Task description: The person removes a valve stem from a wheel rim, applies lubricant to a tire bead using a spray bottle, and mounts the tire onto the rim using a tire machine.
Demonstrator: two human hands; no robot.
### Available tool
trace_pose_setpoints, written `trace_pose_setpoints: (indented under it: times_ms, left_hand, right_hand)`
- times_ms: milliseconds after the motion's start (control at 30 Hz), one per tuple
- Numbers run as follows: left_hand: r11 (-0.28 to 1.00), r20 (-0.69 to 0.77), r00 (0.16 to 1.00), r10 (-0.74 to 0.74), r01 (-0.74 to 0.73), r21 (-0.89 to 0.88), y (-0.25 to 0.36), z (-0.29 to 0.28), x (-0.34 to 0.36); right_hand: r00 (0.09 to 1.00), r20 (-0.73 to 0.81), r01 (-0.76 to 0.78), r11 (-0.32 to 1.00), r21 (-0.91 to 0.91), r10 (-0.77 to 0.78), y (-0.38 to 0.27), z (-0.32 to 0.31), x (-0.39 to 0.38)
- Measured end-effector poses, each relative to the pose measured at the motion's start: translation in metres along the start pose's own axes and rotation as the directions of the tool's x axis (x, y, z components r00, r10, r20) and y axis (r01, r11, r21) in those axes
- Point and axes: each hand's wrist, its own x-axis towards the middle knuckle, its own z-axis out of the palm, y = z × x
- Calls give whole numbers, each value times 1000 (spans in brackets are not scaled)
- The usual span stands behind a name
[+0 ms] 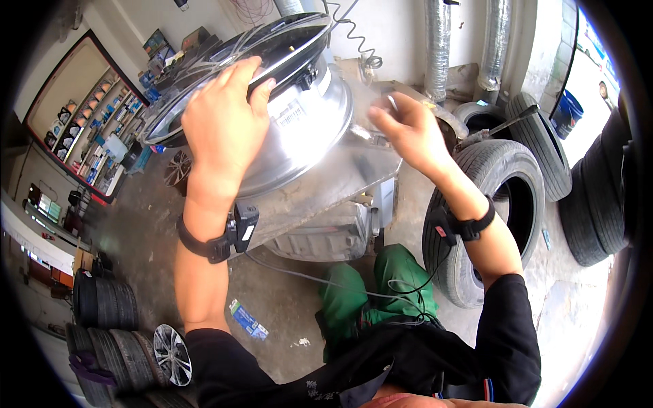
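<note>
A silver wheel rim [299, 146] rests tilted on a worn metal machine table [354, 190], with its dark upper edge and spokes toward the back left. My left hand [224, 126] grips the upper part of the rim, fingers curled over its edge and thumb alongside. A printed label [290, 113] sits on the barrel. To the right of the rim, my right hand [408, 126] has its fingers curled round something small, perhaps metal, too unclear to name. Below that hand, small metal parts [367, 134] lie on the machine.
Loose tyres [449, 265] stand at the right, a metal bar [510, 121] across them. Tyre stacks [588, 211] are farther right; more tyres [105, 299] sit lower left. Wrapped pipes [437, 47] run up the wall. A hose [360, 47] hangs behind; cables [292, 272] hang by my legs.
</note>
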Motion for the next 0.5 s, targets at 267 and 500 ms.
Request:
trace_pose_setpoints:
  times_ms: [267,500]
  left_hand:
    - [998,-48,999,4,-7,-63,-25,-16,-14]
    - [999,-134,991,-14,9,-43,-47,-9,-33]
  right_hand:
    - [967,4,249,944,-215,-254,-30,51,74]
    - [977,41,213,937,-277,-210,-42,56,67]
